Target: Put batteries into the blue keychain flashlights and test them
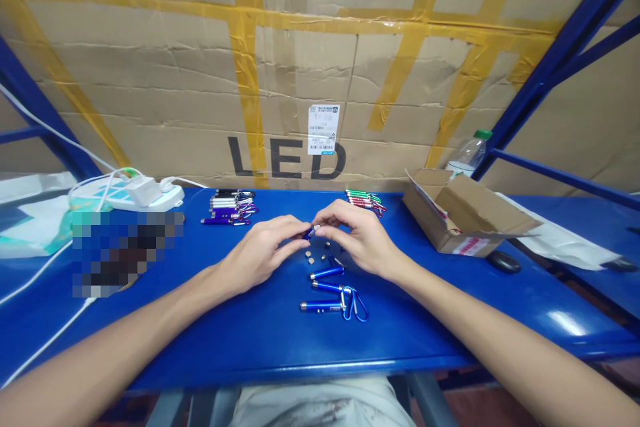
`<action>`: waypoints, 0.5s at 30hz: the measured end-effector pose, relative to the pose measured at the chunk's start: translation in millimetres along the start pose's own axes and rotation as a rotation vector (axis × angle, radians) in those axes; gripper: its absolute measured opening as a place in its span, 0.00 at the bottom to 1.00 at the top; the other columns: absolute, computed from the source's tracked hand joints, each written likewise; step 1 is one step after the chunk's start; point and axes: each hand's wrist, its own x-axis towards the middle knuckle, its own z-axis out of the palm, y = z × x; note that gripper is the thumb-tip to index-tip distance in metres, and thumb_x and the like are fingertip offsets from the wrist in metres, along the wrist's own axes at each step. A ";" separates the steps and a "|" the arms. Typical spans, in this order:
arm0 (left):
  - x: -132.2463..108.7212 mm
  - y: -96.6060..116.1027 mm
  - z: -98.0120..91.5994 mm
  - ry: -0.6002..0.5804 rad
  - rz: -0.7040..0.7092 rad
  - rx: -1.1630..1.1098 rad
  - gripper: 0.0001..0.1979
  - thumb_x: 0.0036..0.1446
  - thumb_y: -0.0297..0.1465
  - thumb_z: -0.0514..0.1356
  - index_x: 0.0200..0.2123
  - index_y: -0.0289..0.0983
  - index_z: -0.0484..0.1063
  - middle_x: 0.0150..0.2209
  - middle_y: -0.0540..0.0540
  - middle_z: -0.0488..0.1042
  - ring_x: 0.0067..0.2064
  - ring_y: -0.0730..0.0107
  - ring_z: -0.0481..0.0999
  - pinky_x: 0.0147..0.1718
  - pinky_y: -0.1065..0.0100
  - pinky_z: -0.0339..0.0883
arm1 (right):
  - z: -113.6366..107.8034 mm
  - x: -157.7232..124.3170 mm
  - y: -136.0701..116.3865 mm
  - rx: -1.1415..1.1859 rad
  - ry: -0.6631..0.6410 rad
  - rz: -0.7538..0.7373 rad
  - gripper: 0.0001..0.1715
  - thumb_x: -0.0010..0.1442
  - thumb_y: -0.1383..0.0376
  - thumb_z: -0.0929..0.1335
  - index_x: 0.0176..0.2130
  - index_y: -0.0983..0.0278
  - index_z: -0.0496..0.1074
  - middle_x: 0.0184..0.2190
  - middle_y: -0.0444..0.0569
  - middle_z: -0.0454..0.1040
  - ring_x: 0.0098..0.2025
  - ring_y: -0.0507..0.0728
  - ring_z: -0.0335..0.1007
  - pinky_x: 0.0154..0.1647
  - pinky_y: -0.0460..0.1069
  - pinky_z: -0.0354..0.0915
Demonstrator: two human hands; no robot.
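Observation:
My left hand (pixel 260 253) and my right hand (pixel 357 237) meet over the middle of the blue table (pixel 250 333). Between their fingertips they pinch a small blue keychain flashlight (pixel 310 233). Both hands have curled fingers closed on it. Just below them lie several small round button cells (pixel 311 255) and small parts. Nearer me lie three blue flashlights with carabiner clips (pixel 333 290).
A row of finished flashlights in mixed colours (pixel 229 207) lies at the back left, another small row (pixel 365 200) at the back centre. An open cardboard box (pixel 463 217), a water bottle (pixel 467 155), a black mouse (pixel 503 261), a white power strip (pixel 135 193) and a cardboard wall (pixel 300 80) surround the work spot.

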 end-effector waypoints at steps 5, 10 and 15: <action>-0.1 1.0 0.9 0.012 0.012 0.009 0.12 0.74 0.32 0.60 0.55 0.35 0.78 0.48 0.41 0.83 0.48 0.62 0.82 0.50 0.65 0.74 | -0.1 -0.2 -0.3 -0.043 0.010 -0.091 0.07 0.75 0.65 0.69 0.48 0.60 0.79 0.44 0.49 0.81 0.46 0.58 0.78 0.51 0.53 0.71; 0.5 4.5 1.5 0.027 -0.023 -0.046 0.11 0.73 0.32 0.62 0.53 0.35 0.80 0.47 0.42 0.83 0.46 0.64 0.82 0.49 0.66 0.74 | 3.1 -1.2 0.5 -0.035 0.066 -0.132 0.04 0.73 0.67 0.71 0.44 0.61 0.79 0.40 0.48 0.81 0.43 0.56 0.78 0.47 0.51 0.72; 1.2 7.3 3.3 0.062 -0.093 -0.129 0.09 0.71 0.32 0.65 0.49 0.36 0.81 0.43 0.45 0.83 0.43 0.65 0.81 0.45 0.67 0.74 | 8.6 -2.5 -2.0 -0.104 0.147 -0.239 0.05 0.74 0.67 0.69 0.43 0.62 0.78 0.39 0.50 0.79 0.42 0.57 0.77 0.44 0.52 0.72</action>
